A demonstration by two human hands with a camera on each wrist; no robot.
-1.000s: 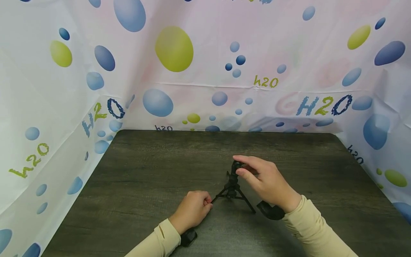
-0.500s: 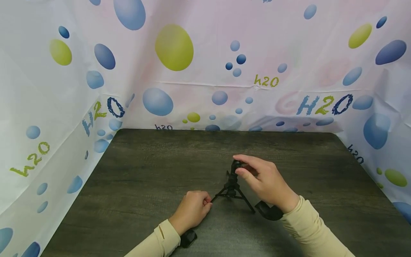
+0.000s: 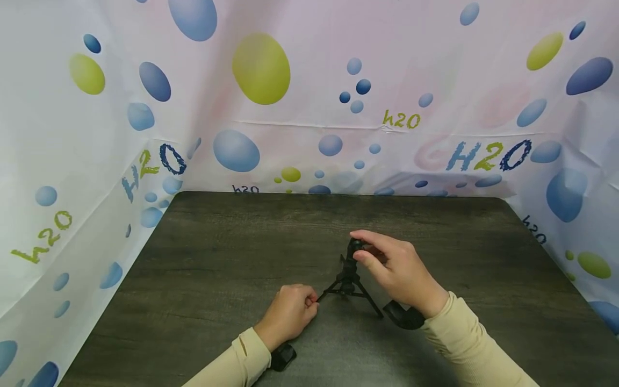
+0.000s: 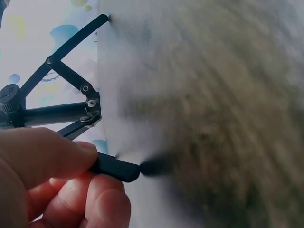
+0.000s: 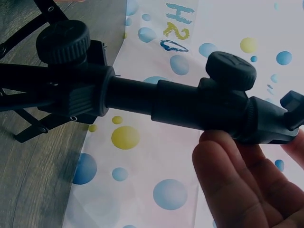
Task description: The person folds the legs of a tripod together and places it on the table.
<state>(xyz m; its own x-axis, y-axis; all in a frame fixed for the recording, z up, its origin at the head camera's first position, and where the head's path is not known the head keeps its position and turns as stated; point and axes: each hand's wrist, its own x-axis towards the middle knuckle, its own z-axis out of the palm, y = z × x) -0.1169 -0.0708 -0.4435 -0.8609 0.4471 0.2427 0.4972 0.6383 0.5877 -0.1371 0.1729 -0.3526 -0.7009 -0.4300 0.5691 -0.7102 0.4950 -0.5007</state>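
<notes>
A small black tripod stands upright on the dark table with its legs spread. My left hand pinches the end of its left leg between thumb and fingers; the leg's tip sticks out past them in the left wrist view. At the top, my right hand holds the tripod's head with thumb and fingers. The right wrist view shows the center column sideways, with a ribbed knob near the legs and another knob on the head. Fingers touch the head's underside.
The wood-grain table reaches back to a white backdrop printed with blue and green dots and lettering, which also lines both sides. Black wrist cameras sit under the left wrist and the right wrist.
The head view has tilted down very slightly. Both hands keep the same hold, and the tripod stays in place.
</notes>
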